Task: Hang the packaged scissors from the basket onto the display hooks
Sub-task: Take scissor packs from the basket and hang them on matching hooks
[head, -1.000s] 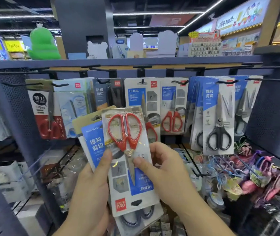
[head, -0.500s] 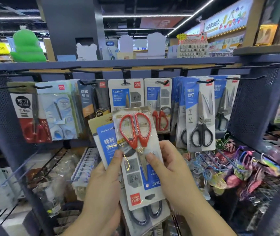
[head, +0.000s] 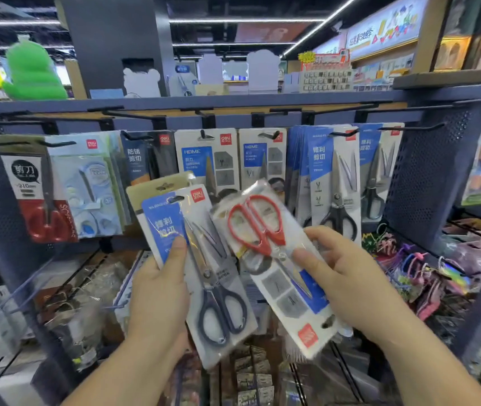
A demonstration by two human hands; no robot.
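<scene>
My right hand (head: 347, 279) grips a red-handled scissors pack (head: 274, 259), held upside down and tilted, its hang hole at the bottom. My left hand (head: 160, 294) holds a black-handled scissors pack (head: 207, 271) with a blue label, upright, with a beige pack (head: 157, 187) behind it. The two front packs are apart, side by side in front of the rack. Black display hooks (head: 265, 135) run along the bar above, most carrying scissors packs. The HOME packs (head: 204, 159) with red-handled scissors hang behind my hands. No basket is in view.
Blue-label black scissors packs (head: 333, 183) hang thick at the right. Red and light-blue packs (head: 57, 189) hang at the left. A perforated dark side panel (head: 432, 171) bounds the rack at right. Wire shelves with keychains (head: 426, 271) and bagged goods lie below.
My right hand has pulled the red-handled pack off the stack and moved it right, tilting it. The black-handled pack underneath now shows in full in my left hand.
</scene>
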